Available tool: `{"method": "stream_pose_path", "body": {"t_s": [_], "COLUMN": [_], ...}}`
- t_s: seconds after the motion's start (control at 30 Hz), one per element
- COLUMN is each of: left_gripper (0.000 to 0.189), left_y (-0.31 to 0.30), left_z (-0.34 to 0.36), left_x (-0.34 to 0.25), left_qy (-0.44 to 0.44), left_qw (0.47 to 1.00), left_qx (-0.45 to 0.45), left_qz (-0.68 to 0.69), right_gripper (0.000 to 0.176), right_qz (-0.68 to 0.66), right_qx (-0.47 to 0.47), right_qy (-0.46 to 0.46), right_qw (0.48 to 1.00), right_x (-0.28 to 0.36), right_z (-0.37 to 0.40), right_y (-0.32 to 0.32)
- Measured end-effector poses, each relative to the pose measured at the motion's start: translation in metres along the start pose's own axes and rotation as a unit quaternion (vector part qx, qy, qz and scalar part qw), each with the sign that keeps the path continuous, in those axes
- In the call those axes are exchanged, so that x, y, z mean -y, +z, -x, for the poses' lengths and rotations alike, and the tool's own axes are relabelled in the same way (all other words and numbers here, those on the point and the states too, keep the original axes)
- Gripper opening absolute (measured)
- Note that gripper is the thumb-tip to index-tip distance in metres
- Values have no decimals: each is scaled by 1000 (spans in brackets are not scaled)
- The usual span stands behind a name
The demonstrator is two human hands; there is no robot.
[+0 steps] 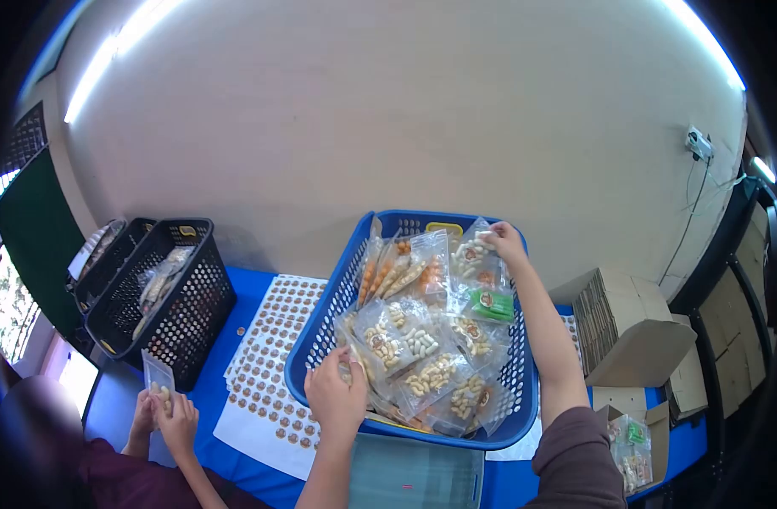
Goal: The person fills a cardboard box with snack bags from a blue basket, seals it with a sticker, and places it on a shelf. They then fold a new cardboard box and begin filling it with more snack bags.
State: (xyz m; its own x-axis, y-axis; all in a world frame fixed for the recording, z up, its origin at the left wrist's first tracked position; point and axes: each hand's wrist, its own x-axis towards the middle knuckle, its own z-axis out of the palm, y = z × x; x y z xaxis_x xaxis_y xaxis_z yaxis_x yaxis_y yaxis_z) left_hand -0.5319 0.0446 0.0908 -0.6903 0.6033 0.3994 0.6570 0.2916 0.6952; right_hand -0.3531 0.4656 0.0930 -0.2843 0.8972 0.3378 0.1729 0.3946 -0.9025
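A blue plastic basket (528, 399) full of clear snack bags (431, 373) is in front of me. At its back right corner, my right hand (509, 243) pinches the upper edge of a clear bag of pale snacks (470, 257). My left hand (337, 392) is at the front left rim, fingers curled around the edge of another bag of pale pieces (352, 335), partly hidden by the hand. Bags with orange pieces (433, 270) lie toward the back. A bright green packet (490, 304) lies just below the bag in my right hand.
Sheets of round stickers (274, 356) lie on the blue tablecloth (251, 293). Black baskets (197, 314) stand at left, where another person's hands (172, 422) hold a small bag. Cardboard boxes (638, 339) and an open carton with bags (657, 441) are at right.
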Motion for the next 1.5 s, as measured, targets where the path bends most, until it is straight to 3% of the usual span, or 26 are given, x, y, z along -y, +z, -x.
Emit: {"method": "stream_pose_path", "body": {"t_s": [0.03, 0.1, 0.13, 0.2, 0.27, 0.3, 0.37, 0.43, 0.47, 0.53, 0.57, 0.67, 0.77, 0.83, 0.87, 0.9, 0.93, 0.97, 1.0, 1.07, 1.2, 1.27, 1.3, 1.37, 1.43, 1.5], "left_gripper": [27, 26, 26, 26, 26, 26, 28, 31, 31, 34, 34, 37, 44, 47, 47, 46, 45, 45, 46, 46, 44, 47, 48, 47, 49, 51], "left_y": [-1, -1, -2, -7, -5, -3, -3, 2, 15, 51, 65, 95, 115, 144, 166, 189, 202, 207, 210, 209, 221, 224, 232, 239, 237, 240], "left_z": [-1, -4, -2, 4, 17, 24, 60, 106, 132, 199, 238, 327, 393, 419, 435, 450, 458, 459, 454, 449, 467, 475, 488, 500, 497, 495], "left_x": [2, -2, -5, -15, -17, -14, 0, -7, -6, -7, -14, -62, -145, -186, -197, -205, -220, -230, -241, -269, -280, -289, -290, -300, -313, -321], "left_qy": [-4, -8, -25, -23, 33, 87, 128, 234, 239, 36, 31, 91, 113, 104, 96, -55, -203, -205, -231, -274, -250, -96, -87, -163, -183, -202], "left_qw": [1000, 1000, 1000, 999, 998, 986, 990, 946, 947, 995, 996, 996, 965, 941, 938, 895, 803, 801, 764, 686, 721, 765, 758, 725, 716, 708], "left_qx": [15, 5, 12, 22, -22, -66, -13, -124, -118, -58, -42, 15, 214, 254, 265, 235, 188, 194, 250, 307, 344, 502, 487, 474, 499, 515], "left_qz": [-1, -4, -2, -10, 54, 123, 63, -186, -180, 73, 78, 18, 104, 197, 200, 376, 528, 528, 548, 600, 547, 391, 426, 473, 453, 438], "right_gripper": [35, 36, 36, 40, 39, 38, 38, 31, 29, 30, 32, 36, 32, 36, 44, 44, 48, 53, 61, 61, 60, 56, 56, 40, 29, 31], "right_qz": [-172, -389, -393, -508, -538, -530, -484, -430, -446, -499, -515, -481, -509, -484, -487, -484, -399, -310, -249, -245, -231, -217, -221, -217, -210, -234], "right_qx": [18, 0, -7, 44, 164, 184, 176, 198, 167, 61, 11, 25, 19, 26, 78, 70, 124, 178, 178, 172, 170, 132, 131, 192, 195, 103], "right_qy": [63, 84, 86, 65, 60, 91, 97, 92, 109, 172, 201, 298, 345, 388, 377, 385, 392, 393, 352, 353, 317, 214, 216, 281, 276, 296], "right_qw": [983, 917, 916, 858, 824, 823, 852, 876, 872, 847, 833, 824, 788, 784, 784, 783, 819, 847, 885, 887, 904, 943, 942, 915, 917, 920], "right_x": [11, 33, 45, 73, 104, 106, 102, 79, 79, 44, 30, -45, -52, -20, -29, -24, -16, -12, -22, -11, -45, -65, -61, -45, -46, -51], "right_z": [2, 25, 43, 79, 129, 154, 211, 262, 288, 332, 352, 421, 493, 526, 545, 558, 568, 574, 585, 590, 593, 588, 585, 573, 575, 575], "right_y": [-8, -17, -20, -16, -27, -35, -61, -107, -133, -177, -199, -259, -300, -322, -332, -346, -359, -370, -377, -397, -426, -440, -447, -464, -468, -465]}}
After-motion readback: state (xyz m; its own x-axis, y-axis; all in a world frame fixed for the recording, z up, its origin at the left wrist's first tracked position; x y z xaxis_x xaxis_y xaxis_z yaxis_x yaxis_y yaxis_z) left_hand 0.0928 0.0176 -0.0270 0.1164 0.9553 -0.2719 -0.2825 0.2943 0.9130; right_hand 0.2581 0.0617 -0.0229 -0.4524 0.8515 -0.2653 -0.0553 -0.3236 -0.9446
